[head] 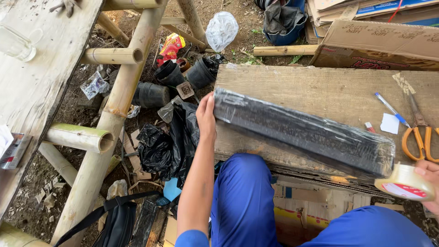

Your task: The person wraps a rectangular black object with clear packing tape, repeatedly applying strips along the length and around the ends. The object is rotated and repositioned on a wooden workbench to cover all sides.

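My left hand [206, 115] lies flat, steadying the long black plastic-wrapped bundle [304, 132] on the wooden counter [320, 89], while my right hand [429, 180] grips the clear tape roll [404, 183] at its end.

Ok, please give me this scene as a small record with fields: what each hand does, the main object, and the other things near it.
left hand: left hand presses flat on the left end of the long black bundle
right hand: right hand holds a roll of clear tape at the bundle's right end
main object: long black bundle, wrapped in shiny film, lying slanted on the wooden board
on the board: orange-handled scissors, blue pen, small white paper
on the ground: black plant pots, black plastic bag
clothing: blue trousers
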